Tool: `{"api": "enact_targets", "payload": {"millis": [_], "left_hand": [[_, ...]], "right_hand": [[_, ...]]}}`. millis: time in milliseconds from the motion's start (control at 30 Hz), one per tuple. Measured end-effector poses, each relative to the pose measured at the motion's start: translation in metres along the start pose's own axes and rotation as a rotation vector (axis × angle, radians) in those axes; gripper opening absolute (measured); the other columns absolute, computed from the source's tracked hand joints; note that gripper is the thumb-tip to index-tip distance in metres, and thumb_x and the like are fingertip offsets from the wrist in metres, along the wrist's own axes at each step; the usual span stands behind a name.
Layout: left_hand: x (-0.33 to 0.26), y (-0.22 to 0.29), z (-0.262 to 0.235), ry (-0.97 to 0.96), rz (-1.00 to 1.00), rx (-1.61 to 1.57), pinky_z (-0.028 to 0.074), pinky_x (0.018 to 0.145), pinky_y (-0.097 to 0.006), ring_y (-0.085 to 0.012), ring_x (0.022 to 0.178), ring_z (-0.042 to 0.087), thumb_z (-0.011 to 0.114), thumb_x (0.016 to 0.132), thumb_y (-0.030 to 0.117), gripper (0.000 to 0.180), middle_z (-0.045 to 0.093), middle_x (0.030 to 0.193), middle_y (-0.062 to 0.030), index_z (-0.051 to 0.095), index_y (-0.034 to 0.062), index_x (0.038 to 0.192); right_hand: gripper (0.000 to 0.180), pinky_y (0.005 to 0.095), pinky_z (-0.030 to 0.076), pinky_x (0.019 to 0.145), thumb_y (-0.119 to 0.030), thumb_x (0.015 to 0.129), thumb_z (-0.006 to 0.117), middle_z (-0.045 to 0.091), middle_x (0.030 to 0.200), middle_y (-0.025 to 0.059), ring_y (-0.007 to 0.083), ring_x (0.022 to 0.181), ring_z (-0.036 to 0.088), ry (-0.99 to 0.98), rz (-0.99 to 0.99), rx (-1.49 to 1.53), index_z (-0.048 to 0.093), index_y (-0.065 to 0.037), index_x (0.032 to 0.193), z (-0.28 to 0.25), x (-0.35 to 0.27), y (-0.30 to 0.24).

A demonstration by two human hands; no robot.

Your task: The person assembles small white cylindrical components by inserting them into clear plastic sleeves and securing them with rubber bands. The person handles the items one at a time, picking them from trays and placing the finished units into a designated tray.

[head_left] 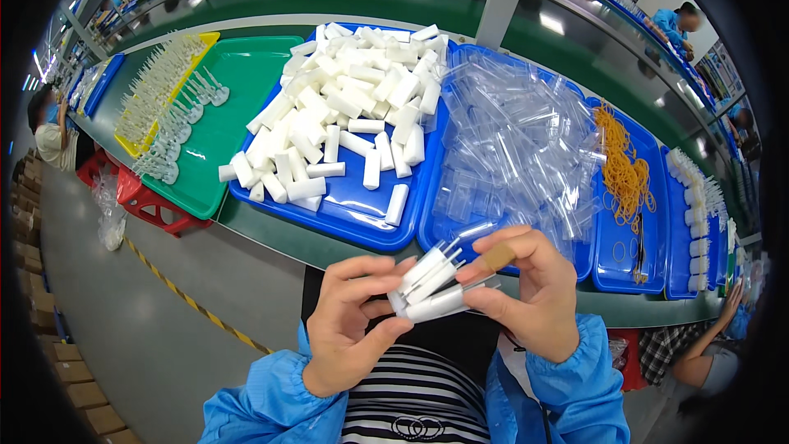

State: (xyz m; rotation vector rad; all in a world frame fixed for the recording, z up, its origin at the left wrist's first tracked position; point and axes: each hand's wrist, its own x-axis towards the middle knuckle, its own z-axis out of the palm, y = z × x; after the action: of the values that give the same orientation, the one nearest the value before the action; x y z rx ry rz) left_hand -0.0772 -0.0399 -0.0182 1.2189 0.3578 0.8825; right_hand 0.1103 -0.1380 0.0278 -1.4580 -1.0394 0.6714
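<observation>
In front of my body I hold a small assembly (429, 289) of white foam cylinders on thin rods, with a clear plastic base. My left hand (353, 316) grips its base end between thumb and fingers. At the rod end, my right hand (530, 292) has thumb and index finger around the tips, with a clear plastic piece seeming to lie there; its exact shape is hard to make out. A tan wrap (499, 257) covers part of a right-hand finger. Beyond my hands, white foam cylinders (345, 103) are heaped in a blue tray (362, 230).
Clear plastic sleeves (518, 140) fill another blue tray, right of the foam. Orange rubber bands (626, 168) lie in a third tray. A green tray (255, 66) at left carries clear-based rod pieces (168, 144). White assembled pieces (697, 222) stand far right. Co-workers sit at both sides.
</observation>
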Motion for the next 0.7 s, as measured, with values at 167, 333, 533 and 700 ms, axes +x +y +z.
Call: {"api": "enact_targets", "payload": {"millis": [167,333,533,700], "left_hand": [[-0.005,-0.013,-0.009,-0.080,0.130,0.103,0.057,0.099,-0.043,-0.0446,0.128,0.052,0.074,0.081,-0.012,0.039,0.046,0.118,-0.0123,0.055,-0.0027,0.113],[-0.003,-0.005,-0.003,-0.061,0.061,0.012,0.055,0.101,-0.043,-0.0404,0.129,0.053,0.073,0.082,-0.011,0.041,0.046,0.127,-0.0151,0.053,-0.0038,0.118],[0.008,-0.002,-0.014,-0.197,-0.140,-0.069,0.055,0.100,-0.039,-0.0277,0.123,0.056,0.067,0.087,-0.010,0.039,0.045,0.135,-0.0195,0.052,-0.0051,0.124],[0.005,0.000,-0.014,-0.207,-0.110,0.101,0.056,0.098,-0.039,-0.0282,0.121,0.058,0.067,0.088,-0.009,0.034,0.046,0.135,-0.0199,0.057,-0.0049,0.120]], "right_hand": [[0.033,0.0369,0.049,0.094,-0.009,0.073,0.087,0.073,0.100,0.0064,0.0239,0.113,0.061,0.016,-0.110,-0.003,0.063,-0.007,0.096,0.019,-0.015,0.015],[0.037,0.0355,0.047,0.093,-0.010,0.071,0.089,0.073,0.099,0.0042,0.0237,0.114,0.060,0.035,0.047,0.100,0.064,-0.008,0.099,0.018,-0.015,0.014],[0.037,0.0365,0.040,0.093,-0.013,0.072,0.088,0.067,0.114,0.0105,0.0244,0.112,0.060,-0.046,-0.081,-0.119,0.066,-0.008,0.102,0.010,-0.011,0.006],[0.034,0.0372,0.039,0.094,-0.014,0.072,0.088,0.064,0.119,0.0117,0.0248,0.110,0.058,-0.042,-0.081,-0.127,0.068,-0.009,0.099,0.009,-0.015,0.013]]}}
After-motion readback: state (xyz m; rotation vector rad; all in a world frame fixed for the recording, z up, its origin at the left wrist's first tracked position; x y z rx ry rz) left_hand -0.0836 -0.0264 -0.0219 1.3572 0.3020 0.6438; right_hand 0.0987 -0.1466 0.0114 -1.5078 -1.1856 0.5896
